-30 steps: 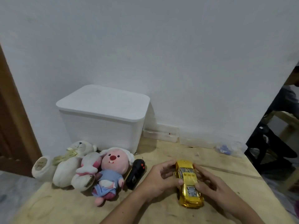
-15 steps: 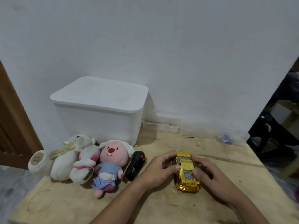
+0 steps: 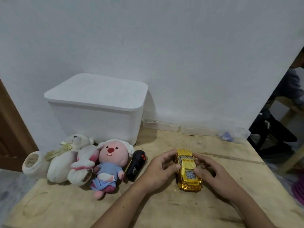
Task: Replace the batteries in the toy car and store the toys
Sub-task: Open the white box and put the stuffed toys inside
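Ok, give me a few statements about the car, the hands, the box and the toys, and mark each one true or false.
1. Both hands hold the gold car, left hand on one side and right hand on the other. True.
2. The white box is open. False: its lid is on.
3. The black remote lies between the pink plush and the left hand. True.
4. The car lies upside down. False: its roof and windows face up, on the table.
5. The plush toys are inside the box. False: they lie on the table in front of it.
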